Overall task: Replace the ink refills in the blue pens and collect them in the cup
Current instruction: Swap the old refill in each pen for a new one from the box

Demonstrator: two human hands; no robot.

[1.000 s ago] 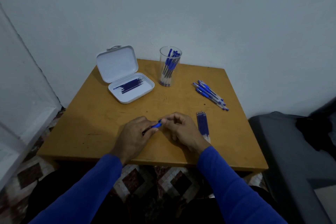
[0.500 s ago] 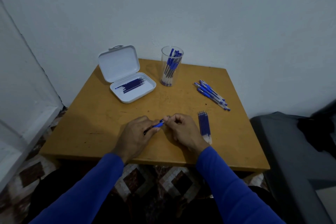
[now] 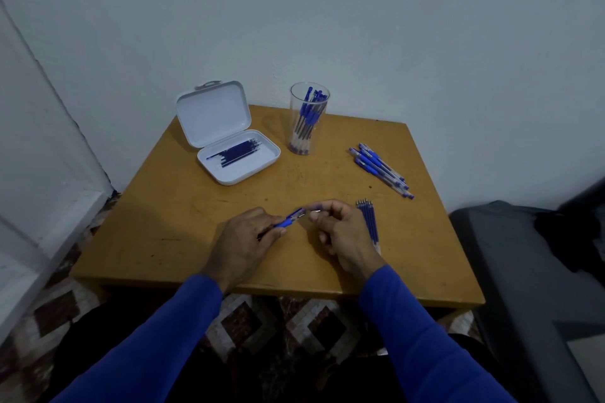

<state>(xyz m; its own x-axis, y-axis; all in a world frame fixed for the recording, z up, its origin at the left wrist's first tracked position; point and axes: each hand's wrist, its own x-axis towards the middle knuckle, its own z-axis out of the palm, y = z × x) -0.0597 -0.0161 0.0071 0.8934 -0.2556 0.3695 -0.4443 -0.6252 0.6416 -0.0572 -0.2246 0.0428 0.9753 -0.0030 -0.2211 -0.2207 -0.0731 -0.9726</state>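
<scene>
Wooden table (image 3: 183, 213), unlabelled blue pens (image 3: 379, 168)

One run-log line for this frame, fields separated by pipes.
left hand: grips blue pen | right hand: pinches small tip piece | cup: holds pens | loose pens: on table

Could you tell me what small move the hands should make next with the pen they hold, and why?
Probably draw the right hand further right: it pinches a small piece just off the open end of the pen that the left hand holds, so the old refill can slide out.
</scene>
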